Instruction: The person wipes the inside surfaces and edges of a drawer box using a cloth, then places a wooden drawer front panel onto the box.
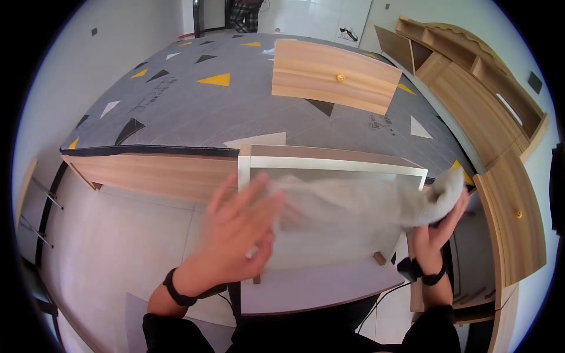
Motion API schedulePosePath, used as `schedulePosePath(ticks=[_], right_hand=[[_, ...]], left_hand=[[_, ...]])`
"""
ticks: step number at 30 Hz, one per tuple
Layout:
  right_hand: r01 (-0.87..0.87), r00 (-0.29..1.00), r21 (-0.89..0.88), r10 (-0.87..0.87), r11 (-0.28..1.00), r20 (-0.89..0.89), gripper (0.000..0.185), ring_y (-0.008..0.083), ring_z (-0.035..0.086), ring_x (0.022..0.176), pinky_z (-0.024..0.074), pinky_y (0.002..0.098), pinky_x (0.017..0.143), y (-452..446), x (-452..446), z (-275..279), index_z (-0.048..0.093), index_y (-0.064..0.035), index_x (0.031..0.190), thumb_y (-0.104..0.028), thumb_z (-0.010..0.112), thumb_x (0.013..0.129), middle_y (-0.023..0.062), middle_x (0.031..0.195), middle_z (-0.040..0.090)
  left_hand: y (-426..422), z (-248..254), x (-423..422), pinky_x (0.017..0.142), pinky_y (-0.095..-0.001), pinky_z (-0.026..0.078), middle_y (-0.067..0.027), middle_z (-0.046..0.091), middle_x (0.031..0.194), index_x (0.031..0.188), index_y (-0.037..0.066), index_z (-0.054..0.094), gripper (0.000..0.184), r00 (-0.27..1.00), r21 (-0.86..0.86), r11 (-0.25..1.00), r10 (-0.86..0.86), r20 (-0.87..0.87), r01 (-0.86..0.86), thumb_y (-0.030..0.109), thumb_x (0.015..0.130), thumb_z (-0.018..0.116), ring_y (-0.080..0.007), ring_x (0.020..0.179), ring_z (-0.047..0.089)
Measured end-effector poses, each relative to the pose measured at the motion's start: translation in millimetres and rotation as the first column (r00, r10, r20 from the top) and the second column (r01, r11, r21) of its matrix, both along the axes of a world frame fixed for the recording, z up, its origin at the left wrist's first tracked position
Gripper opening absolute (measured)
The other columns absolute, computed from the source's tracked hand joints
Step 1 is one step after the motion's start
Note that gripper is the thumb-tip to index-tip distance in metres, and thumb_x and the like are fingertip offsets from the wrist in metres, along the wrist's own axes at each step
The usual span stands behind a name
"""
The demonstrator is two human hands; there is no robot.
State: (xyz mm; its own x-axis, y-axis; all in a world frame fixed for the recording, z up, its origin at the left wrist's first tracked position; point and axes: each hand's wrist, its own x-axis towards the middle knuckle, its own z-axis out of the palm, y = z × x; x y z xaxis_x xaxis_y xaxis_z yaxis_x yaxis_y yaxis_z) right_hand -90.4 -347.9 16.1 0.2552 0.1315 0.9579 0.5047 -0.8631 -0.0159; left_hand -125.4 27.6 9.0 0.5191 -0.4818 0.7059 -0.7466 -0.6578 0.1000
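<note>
Pale cloth [347,203] is up close, held over the open drawer [335,166]. Right hand [435,238] has one end bunched; left hand [241,223] is a blur, can't tell its grip. Drawer looks assembled but sits outside the cabinet [456,88]; can't tell what's left. Beyond: grey mattress [176,112], knobbed panel [312,67] on it, pale floor [118,217], somebody's legs [246,17].

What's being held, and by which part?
The right hand holds a pale grey-white soft cloth by its bunched end. The left hand is blurred near the other end; whether it grips cannot be told.
</note>
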Motion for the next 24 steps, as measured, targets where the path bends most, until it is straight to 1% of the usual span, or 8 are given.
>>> schedulePosePath(ticks=[2, 4, 7, 9, 12, 15, 22, 24], right_hand=[[0.063, 0.993, -0.043, -0.058, 0.997, 0.107, 0.064, 0.0327, 0.043, 0.118, 0.0366, 0.0401, 0.101, -8.7, 34.6, 3.0, 0.048, 0.0024, 0.14, -0.008, 0.068, 0.08, 0.0193, 0.129, 0.044], [0.153, 0.972, -0.151, -0.121, 0.977, 0.201, 0.061, 0.0338, 0.041, 0.114, 0.0374, 0.041, 0.096, 1.5, 49.7, 19.7, 0.056, -0.0014, 0.134, -0.011, 0.073, 0.077, 0.0201, 0.127, 0.044], [0.157, 0.987, -0.244, -0.158, 0.957, 0.014, 0.062, 0.0368, 0.042, 0.114, 0.0377, 0.0426, 0.098, 33.1, 52.8, 34.4, 0.057, -0.004, 0.133, -0.011, 0.073, 0.074, 0.0208, 0.129, 0.043], [0.022, 0.97, -0.227, -0.076, 0.974, -0.232, 0.057, 0.0397, 0.041, 0.117, 0.0389, 0.0461, 0.099, 42.7, 60.3, 22.8, 0.058, -0.0053, 0.131, -0.008, 0.069, 0.075, 0.0197, 0.133, 0.045], [-0.088, 0.975, -0.204, 0.042, 0.975, -0.219, 0.047, 0.0405, 0.044, 0.117, 0.0394, 0.049, 0.1, 50.4, 62.3, 12.1, 0.06, -0.0043, 0.125, -0.007, 0.066, 0.079, 0.0181, 0.13, 0.052], [-0.306, 0.906, -0.234, 0.206, 0.923, -0.37, 0.04, 0.0395, 0.053, 0.105, 0.0414, 0.0481, 0.098, 74.4, 62.6, 0.8, 0.06, -0.0025, 0.115, -0.016, 0.072, 0.079, 0.018, 0.112, 0.06], [-0.201, 0.961, -0.194, 0.154, 0.96, -0.23, 0.054, 0.0343, 0.057, 0.101, 0.0447, 0.0474, 0.091, 137.3, 72.8, -28.5, 0.057, 0.0021, 0.115, -0.016, 0.079, 0.069, 0.0155, 0.108, 0.06], [-0.099, 0.995, -0.28, 0.093, 0.955, -0.036, 0.039, 0.0267, 0.056, 0.09, 0.0459, 0.0381, 0.083, 135.1, 82.1, -32.9, 0.058, 0.0005, 0.109, -0.018, 0.068, 0.075, 0.0101, 0.098, 0.058]], left_hand=[[8.9, 8.7, -3.5, 0.116, -0.0589, 0.025, -0.0197, 0.054, 0.142, 0.147, -0.002, 0.045, 0.072, 0.979, -0.276, 0.961, -0.031, -0.2, -0.026, 0.01, 0.079, 0.064, -0.042, 0.143, 0.04], [10.0, 21.2, 4.8, 0.116, -0.0595, 0.026, -0.0219, 0.051, 0.145, 0.149, -0.003, 0.042, 0.073, 0.986, -0.228, 0.971, 0.04, -0.159, -0.076, 0.011, 0.081, 0.064, -0.0438, 0.143, 0.038], [7.8, 20.8, 30.3, 0.114, -0.0591, 0.028, -0.0247, 0.05, 0.144, 0.149, -0.004, 0.04, 0.072, 0.982, -0.091, 0.979, 0.179, -0.063, -0.184, 0.013, 0.083, 0.066, -0.0453, 0.143, 0.038], [2.9, 7.1, 45.5, 0.114, -0.058, 0.03, -0.0253, 0.052, 0.141, 0.148, -0.004, 0.042, 0.07, 0.97, 0.001, 0.97, 0.242, -0.003, -0.242, 0.015, 0.084, 0.067, -0.0448, 0.142, 0.039], [-5.0, -0.1, 58.8, 0.115, -0.0532, 0.031, -0.026, 0.048, 0.145, 0.146, -0.003, 0.044, 0.066, 0.969, 0.007, 0.97, 0.244, 0.025, -0.244, 0.014, 0.086, 0.067, -0.0467, 0.143, 0.037], [-13.9, 1.8, 64.7, 0.114, -0.0514, 0.034, -0.0225, 0.053, 0.135, 0.14, -0.001, 0.051, 0.06, 0.968, 0.04, 0.972, 0.228, 0.106, -0.233, 0.015, 0.085, 0.07, -0.045, 0.14, 0.042], [-18.6, -13.6, 81.8, 0.09, -0.0442, 0.045, -0.0173, 0.056, 0.112, 0.127, 0.004, 0.06, 0.058, 0.96, -0.074, 0.968, 0.247, 0.133, -0.239, 0.012, 0.073, 0.079, -0.0371, 0.106, 0.056], [-17.7, -14.9, 82.8, 0.089, -0.044, 0.044, -0.0169, 0.056, 0.111, 0.126, 0.004, 0.06, 0.058, 0.957, -0.065, 0.971, 0.238, 0.164, -0.23, 0.01, 0.072, 0.079, -0.0364, 0.102, 0.056]])
